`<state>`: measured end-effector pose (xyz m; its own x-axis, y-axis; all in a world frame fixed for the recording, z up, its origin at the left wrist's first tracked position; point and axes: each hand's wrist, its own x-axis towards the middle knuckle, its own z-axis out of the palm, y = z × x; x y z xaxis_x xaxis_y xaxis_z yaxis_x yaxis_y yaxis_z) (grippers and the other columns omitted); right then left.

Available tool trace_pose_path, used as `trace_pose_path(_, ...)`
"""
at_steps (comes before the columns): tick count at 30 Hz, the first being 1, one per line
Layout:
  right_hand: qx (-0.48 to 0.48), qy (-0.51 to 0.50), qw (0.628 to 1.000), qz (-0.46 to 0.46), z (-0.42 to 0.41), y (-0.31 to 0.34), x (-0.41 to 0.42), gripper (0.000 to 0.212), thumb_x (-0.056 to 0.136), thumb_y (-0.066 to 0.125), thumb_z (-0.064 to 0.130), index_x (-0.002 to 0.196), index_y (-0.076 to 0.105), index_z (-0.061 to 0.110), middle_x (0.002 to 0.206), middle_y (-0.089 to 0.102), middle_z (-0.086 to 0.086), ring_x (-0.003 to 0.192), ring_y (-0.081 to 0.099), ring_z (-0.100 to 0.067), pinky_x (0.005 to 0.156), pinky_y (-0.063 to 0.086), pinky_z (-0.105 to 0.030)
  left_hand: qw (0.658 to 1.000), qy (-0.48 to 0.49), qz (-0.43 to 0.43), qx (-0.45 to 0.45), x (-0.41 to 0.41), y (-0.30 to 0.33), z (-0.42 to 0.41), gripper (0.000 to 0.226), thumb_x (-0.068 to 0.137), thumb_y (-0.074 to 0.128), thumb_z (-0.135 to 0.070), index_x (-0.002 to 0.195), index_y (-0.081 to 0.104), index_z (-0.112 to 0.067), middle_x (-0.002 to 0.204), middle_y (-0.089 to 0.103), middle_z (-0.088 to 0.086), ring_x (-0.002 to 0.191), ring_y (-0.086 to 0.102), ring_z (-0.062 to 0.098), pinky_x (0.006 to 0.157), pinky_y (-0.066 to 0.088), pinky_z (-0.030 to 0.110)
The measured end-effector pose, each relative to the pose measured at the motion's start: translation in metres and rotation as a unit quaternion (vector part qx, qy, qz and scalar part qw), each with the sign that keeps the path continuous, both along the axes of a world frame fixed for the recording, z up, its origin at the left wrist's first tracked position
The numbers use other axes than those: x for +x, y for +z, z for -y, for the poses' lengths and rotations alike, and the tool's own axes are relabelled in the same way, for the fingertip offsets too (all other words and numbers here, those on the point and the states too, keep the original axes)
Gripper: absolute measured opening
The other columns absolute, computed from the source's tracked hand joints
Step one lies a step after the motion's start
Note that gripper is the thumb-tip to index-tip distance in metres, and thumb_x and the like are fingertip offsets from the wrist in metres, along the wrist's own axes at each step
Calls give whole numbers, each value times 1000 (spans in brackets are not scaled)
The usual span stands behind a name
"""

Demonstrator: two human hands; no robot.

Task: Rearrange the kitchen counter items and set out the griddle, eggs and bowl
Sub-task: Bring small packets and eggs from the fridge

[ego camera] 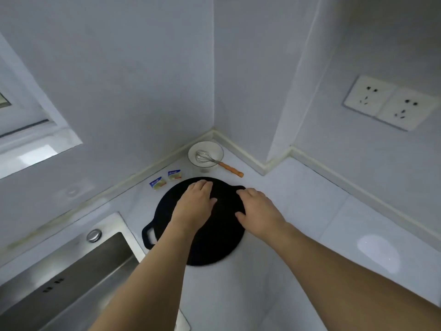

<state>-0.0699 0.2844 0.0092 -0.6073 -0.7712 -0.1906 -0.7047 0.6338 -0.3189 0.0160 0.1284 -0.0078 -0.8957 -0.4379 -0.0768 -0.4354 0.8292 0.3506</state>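
Griddle [214, 237] placement looks to be the step in hand: the round black pan lies flat on the white counter [298, 211], between the steel sink [71, 278] and the wall corner, one loop handle pointing toward the sink. The left hand [194, 206] rests palm-down on its far half with the fingers straight and together, holding nothing. The right hand [259, 211] lies over the right rim near the other handle, fingers spread and fairly flat; whether any fingertip hooks under the edge cannot be told. Behind the pan, in the corner, stands the white bowl [210, 149] with a whisk [214, 161] leaning in it, its wooden handle on the counter. Two small packets [164, 179] lie just beside the pan's far-left edge. No eggs are in view. The next move probably calls for nudging the pan to its final spot, then fetching the eggs.
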Motion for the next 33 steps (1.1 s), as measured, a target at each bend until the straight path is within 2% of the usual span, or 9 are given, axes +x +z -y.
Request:
trace_pose_path(8,-10,-167,986,-18,-169,29,18,58,96,48,29,149,27,14,149,33,-4,133,34,-24,110,28,-30,988,-152,-15,-29,-21,30,-140,51,102,43,-31,148,31,-12,153,33,3,140,28,20,112,28,31)
trace_pose_path(15,-5,-320,947,-22,-313,39,58,58,95,49,29,148,29,14,147,35,-4,131,38,-24,108,34,-31,954,-296,-24,-34,-36,40,-268,48,103,39,-31,148,32,-14,153,32,-1,139,28,18,109,31,30)
trace_pose_path(21,-2,-455,889,-52,-410,56,89,54,91,55,27,140,40,12,140,43,-8,128,41,-28,104,37,-35,906,-421,-40,-20,-64,50,-378,51,103,40,-32,150,30,-16,156,30,-1,142,26,17,112,26,30)
trace_pose_path(26,-25,-564,822,-66,-489,69,132,47,89,55,26,134,47,13,134,48,-6,123,44,-27,102,39,-35,847,-529,-56,-9,-56,63,-483,50,101,44,-30,148,33,-17,152,36,0,138,32,18,110,29,30)
trace_pose_path(30,-17,-633,771,-71,-553,79,189,51,91,54,24,139,42,12,135,46,-7,123,45,-27,101,39,-33,791,-608,-69,-8,-30,72,-568,48,100,48,-28,145,39,-15,149,40,1,136,35,21,111,33,35)
trace_pose_path(33,-10,-656,750,-82,-588,80,222,57,92,56,27,143,36,12,140,43,-6,125,44,-26,104,39,-35,767,-638,-64,-4,-12,75,-611,48,100,48,-27,146,38,-16,151,38,1,138,34,20,112,33,37)
